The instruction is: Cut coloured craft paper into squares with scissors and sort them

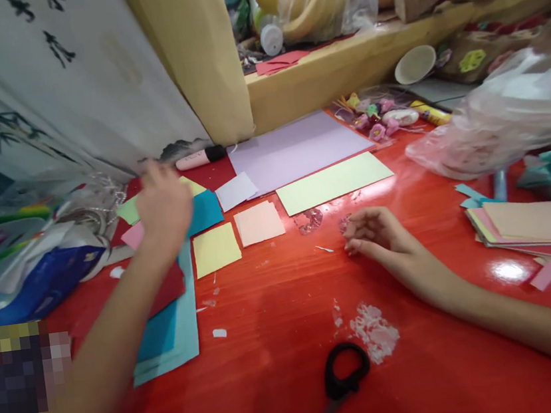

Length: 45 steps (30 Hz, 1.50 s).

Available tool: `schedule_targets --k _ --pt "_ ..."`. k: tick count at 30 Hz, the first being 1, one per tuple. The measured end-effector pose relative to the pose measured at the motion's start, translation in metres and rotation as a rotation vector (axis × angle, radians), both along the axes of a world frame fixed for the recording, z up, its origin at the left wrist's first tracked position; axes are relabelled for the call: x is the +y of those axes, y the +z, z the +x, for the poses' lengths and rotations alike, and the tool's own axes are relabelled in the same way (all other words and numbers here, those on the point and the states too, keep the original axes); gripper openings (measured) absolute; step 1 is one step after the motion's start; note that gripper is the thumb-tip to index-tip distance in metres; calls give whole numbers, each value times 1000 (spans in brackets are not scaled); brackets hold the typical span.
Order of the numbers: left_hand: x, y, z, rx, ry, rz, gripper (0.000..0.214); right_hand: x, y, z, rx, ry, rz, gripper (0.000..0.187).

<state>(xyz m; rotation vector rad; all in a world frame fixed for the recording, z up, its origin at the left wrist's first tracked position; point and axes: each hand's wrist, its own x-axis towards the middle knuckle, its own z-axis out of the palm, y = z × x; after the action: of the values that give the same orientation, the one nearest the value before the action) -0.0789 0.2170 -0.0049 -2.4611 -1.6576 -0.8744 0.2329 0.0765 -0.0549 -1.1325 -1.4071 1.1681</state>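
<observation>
Left hand [162, 207], centre-left: blurred, grip unreadable. Right hand [378, 234], centre: fingers loosely curled, empty. Three matte paper squares [258, 223]; one black-handled scissors [335, 387].

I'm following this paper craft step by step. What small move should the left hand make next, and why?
Probably lower the left hand onto the pink sheet beside it and pinch an edge: the hand is blurred above that pile of papers, while the right hand rests curled on the red table.
</observation>
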Motion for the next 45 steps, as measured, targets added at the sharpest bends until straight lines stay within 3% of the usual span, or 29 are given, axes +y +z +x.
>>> schedule_targets --k 2,4,7,14,19,23,27,30,34,40,45 --pt "-9 -4 56 96 -86 0 39 1 0 0 3 5 -9 15" --pt "-12 -8 101 322 -229 -65 40 2 1 0 -8 17 -11 14" --pt "-5 -11 134 525 -366 -183 36 3 2 0 -37 37 4 13" --pt "10 -3 138 666 -439 -251 13 2 0 2 -68 71 52 12" --pt "6 -4 142 607 -364 -108 25 5 -5 2 -34 64 68 13" --pt "6 8 138 455 -264 40 23 7 -5 2 -9 71 58 15" --pt "4 17 133 310 -218 78 24 6 -2 1 -46 87 68 16" --pt "-5 10 135 486 -273 57 34 6 -1 1 -81 90 96 15" --pt "-21 -10 143 803 -356 -7 46 5 0 0 -140 100 143 11" --pt "-27 -26 157 811 -308 -10 49 4 0 0 -196 112 159 10" --pt "-33 -22 160 787 -286 -13 43 5 -1 2 -246 119 194 9"
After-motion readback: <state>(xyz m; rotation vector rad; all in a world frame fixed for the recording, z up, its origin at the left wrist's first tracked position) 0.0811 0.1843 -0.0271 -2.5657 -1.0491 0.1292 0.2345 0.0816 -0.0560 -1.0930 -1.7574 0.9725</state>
